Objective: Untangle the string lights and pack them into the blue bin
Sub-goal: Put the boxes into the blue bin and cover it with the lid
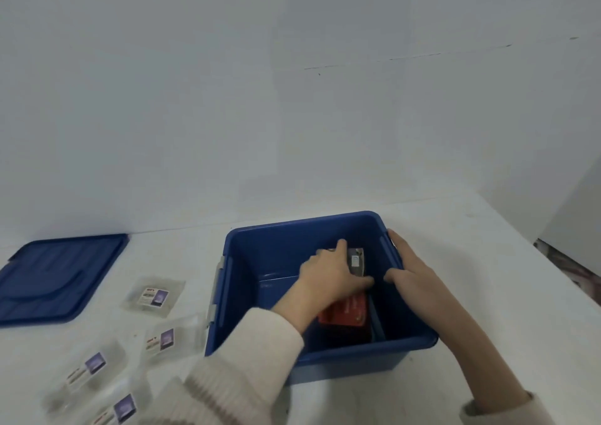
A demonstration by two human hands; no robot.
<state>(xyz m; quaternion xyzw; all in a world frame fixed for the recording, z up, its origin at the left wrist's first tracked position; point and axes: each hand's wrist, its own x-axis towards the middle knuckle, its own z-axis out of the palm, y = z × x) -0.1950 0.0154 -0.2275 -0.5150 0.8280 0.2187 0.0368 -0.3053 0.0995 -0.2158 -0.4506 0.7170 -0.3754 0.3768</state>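
**Head view: rectangular blue plastic bin [318,356] on the white worktop [487,294]**

Left hand [331,275] reaches inside the bin, gripping a small grey packet [356,260] near its right wall. Right hand [409,268] clasps the right rim, thumb inside. A red cardboard box [348,314] on the bin floor is partly hidden by the left wrist. Four clear labelled plastic packets [153,296] lie left of the bin, near a flat blue plastic lid [55,278]. Their contents are too blurred to tell.

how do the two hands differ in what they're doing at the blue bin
The left hand reaches down inside the blue bin and holds a grey packet; the right hand grips the bin's right wall. The left sleeve reaches near the wrist; the right sleeve sits far back, forearm bare. Both are at the bin.
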